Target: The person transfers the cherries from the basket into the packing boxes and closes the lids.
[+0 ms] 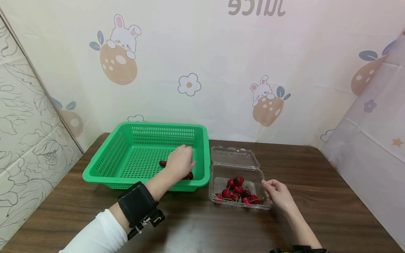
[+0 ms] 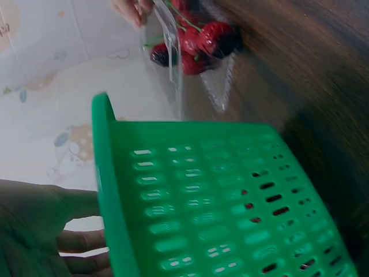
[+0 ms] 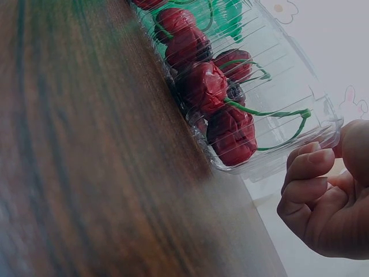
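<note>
My left hand [image 1: 180, 161] reaches down into the green basket [image 1: 104, 182], above a few red cherries [image 1: 188, 175] near its right end. In the left wrist view the basket's wall [image 2: 190, 190] hides its fingertips, so I cannot tell whether they hold a cherry. My right hand [image 1: 278, 193] pinches the right rim of the clear plastic clamshell box [image 1: 218, 172] between thumb and fingers. Several red cherries [image 3: 202, 86], some with green stems, lie in the box. Its hinged lid [image 1: 234, 157] is folded back behind it.
The basket and box stand side by side on a dark wooden table [image 1: 303, 168], the basket on the left. Behind the table hangs a printed curtain [image 1: 218, 105] with rabbits and flowers. A patterned panel [image 1: 31, 140] borders the left side.
</note>
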Demonstrator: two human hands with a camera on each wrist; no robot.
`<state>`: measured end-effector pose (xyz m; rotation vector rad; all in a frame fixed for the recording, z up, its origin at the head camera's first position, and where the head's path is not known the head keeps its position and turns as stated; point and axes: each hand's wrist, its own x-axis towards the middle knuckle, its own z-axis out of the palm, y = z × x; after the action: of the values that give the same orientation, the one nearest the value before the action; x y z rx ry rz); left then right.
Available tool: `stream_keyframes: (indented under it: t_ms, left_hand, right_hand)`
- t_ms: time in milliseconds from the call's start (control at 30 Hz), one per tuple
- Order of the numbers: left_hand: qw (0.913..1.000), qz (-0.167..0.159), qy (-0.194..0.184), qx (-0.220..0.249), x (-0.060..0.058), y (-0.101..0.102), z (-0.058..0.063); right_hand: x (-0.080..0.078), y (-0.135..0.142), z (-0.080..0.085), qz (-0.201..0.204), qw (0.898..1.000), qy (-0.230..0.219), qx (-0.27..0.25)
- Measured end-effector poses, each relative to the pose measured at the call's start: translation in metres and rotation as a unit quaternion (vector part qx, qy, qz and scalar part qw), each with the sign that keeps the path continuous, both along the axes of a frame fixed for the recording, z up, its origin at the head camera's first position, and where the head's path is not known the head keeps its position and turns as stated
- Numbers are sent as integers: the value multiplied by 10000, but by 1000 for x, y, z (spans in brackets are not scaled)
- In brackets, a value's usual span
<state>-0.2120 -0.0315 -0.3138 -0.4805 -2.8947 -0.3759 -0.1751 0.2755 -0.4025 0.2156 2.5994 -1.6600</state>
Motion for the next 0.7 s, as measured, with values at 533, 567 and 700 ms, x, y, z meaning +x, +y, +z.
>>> stream_keyframes:
  t_ms: [533,567,700]
  left_hand:
    - [9931,212,-1155,-12,-14,-9,-17]
    - [9925,208,-1206,-48,-15,-9,-18]
    - [9897,192,-1409,-149,-17,-9,-24]
  right_hand:
    - [0,0,0,-14,10000,-45,-50]
    - [0,0,0,-14,10000,-50,-52]
    - [1,0,0,-16,10000,-57,-62]
